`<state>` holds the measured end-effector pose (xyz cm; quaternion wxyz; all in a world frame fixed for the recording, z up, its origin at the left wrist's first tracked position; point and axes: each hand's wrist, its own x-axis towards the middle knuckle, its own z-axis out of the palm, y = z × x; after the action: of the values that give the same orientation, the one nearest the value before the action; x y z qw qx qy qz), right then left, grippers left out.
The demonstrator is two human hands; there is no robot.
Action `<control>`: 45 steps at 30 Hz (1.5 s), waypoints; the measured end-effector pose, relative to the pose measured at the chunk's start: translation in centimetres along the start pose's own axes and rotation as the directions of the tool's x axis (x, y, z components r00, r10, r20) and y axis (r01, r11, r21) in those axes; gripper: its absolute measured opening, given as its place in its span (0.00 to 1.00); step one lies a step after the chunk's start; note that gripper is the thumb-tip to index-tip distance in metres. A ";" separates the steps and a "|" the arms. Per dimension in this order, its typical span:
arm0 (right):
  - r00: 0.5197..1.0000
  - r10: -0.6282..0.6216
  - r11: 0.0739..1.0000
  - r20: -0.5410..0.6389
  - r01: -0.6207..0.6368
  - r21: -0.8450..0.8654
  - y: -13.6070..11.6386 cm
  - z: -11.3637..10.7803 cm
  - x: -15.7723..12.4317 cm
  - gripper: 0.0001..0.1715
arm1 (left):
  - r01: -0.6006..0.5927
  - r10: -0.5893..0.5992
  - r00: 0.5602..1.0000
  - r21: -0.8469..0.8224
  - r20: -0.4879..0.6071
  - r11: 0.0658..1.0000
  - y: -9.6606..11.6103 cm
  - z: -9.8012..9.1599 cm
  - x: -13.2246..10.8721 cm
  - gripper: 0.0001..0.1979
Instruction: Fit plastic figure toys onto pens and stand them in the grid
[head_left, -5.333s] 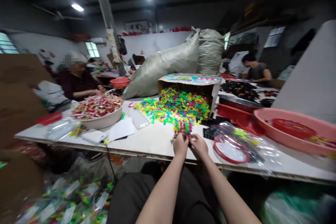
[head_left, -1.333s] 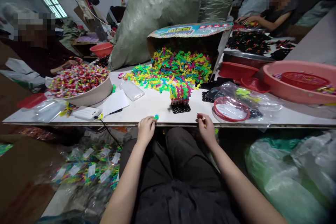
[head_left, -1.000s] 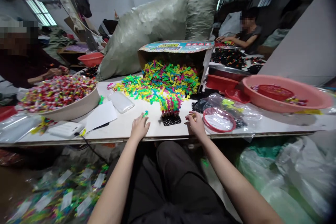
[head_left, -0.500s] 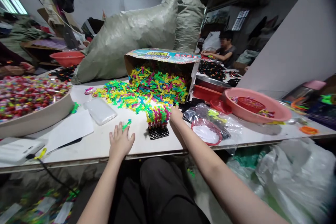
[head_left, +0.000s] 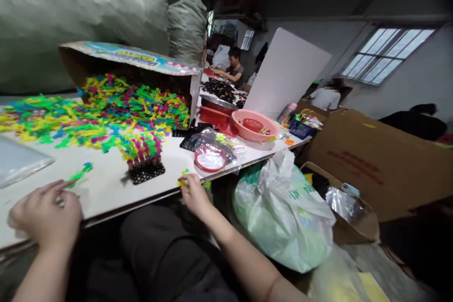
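Single cam, head-worn, looking fwd & down. V. close to L hand (head_left: 49, 217), lower L of frame, & R hand (head_left: 194, 196), btm ctr. Tabletop (head_left: 102, 186) runs lower L to mid-R; window (head_left: 387, 54), upper R, far bkgd.

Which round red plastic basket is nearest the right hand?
The round red basket with white contents, just beyond the right hand; other baskets sit farther back, one inside the pink plastic basin.

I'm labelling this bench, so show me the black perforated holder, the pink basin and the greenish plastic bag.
Black perforated holder (head_left: 147, 175): head view, on its bare front surface.
Pink basin (head_left: 248, 134): head view, on its near outer wall.
Greenish plastic bag (head_left: 283, 219): head view, on its bulging side.
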<state>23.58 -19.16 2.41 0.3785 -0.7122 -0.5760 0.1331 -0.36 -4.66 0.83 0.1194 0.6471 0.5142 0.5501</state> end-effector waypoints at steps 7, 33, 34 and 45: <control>0.984 -0.138 0.962 0.113 0.106 0.253 -1.6 -2.1 -8.7 0.17 | 0.200 -0.145 0.959 -0.221 0.242 0.955 9.4 1.8 -14.2 0.13; 0.873 0.388 0.147 0.297 -0.377 0.915 -1.8 -1.4 -6.2 0.19 | 0.520 -0.167 0.699 -0.334 0.696 0.786 12.7 0.1 -15.1 0.10; 0.863 0.376 0.076 0.336 -0.390 0.918 -1.9 -1.5 -6.1 0.19 | 0.491 -0.146 0.711 -0.337 0.688 0.803 12.8 -0.1 -15.0 0.10; 0.853 0.369 -0.002 0.369 -0.397 0.918 -2.4 -1.2 -6.0 0.19 | 0.431 -0.128 0.741 -0.321 0.659 0.843 13.5 -0.9 -14.5 0.08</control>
<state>20.81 -25.01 3.46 0.6908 -0.4103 -0.1309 0.5808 8.07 -22.57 2.34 0.5108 0.6559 0.3976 0.3883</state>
